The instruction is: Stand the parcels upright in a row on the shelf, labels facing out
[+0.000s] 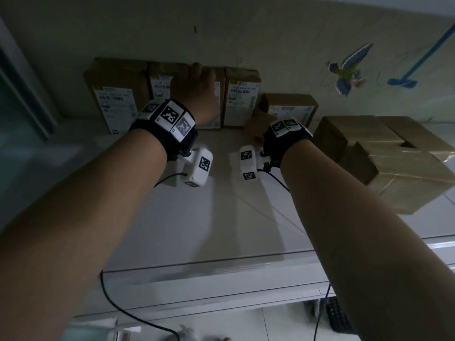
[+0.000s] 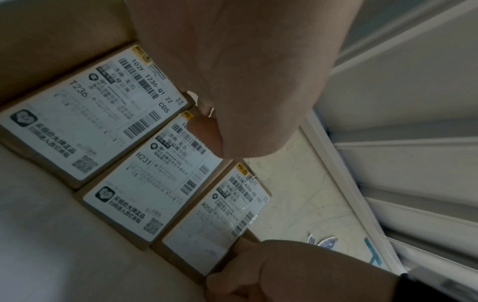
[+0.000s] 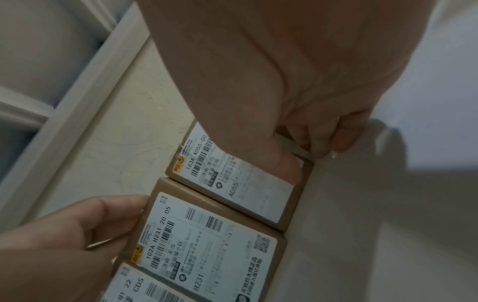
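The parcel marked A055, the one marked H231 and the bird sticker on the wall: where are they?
A055 parcel [image 3: 248,190]: right wrist view, on its white label.
H231 parcel [image 2: 145,183]: left wrist view, on its label's middle.
bird sticker [image 1: 349,70]: head view, on the bird's body.

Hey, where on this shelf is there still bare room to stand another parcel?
Bare shelf top runs in front of the upright row, between both forearms toward the near edge. It is crowded along the wall: the low parcel sits right of the row, the unsorted pile beyond. The left hand and right hand hold the row.
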Available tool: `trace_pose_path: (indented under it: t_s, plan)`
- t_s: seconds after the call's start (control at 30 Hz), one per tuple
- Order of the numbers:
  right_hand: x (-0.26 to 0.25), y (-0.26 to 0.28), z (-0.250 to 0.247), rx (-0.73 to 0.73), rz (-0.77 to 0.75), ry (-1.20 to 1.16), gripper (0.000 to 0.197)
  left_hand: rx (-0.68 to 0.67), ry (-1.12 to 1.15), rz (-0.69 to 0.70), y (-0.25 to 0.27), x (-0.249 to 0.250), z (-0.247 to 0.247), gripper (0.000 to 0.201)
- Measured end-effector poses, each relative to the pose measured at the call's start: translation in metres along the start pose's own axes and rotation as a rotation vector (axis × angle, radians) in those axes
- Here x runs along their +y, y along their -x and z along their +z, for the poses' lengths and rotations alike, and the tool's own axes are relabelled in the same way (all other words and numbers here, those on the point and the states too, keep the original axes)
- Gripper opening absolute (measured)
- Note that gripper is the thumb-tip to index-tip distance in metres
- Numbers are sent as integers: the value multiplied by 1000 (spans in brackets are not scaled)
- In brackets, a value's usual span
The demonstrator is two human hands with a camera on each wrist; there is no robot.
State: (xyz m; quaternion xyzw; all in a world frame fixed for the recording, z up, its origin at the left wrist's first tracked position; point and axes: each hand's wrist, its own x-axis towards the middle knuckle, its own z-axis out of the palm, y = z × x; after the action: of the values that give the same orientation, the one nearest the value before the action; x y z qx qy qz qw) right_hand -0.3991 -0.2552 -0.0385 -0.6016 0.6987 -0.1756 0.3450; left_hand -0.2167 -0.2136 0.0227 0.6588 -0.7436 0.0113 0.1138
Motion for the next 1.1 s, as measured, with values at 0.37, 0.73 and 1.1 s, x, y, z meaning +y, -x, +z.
trace_pose_path:
  t_s: [0.37,0.73,1.1]
  plan:
    - [4,38,-5,79,54,116,53,-58,-20,93,8,-10,-12,64]
    - [25,90,-8,72,195,-518,45,-39,310,75,3,-10,-48,30]
    - [55,119,-46,102,152,-639,29,-164,794,110,49,77,-20,14]
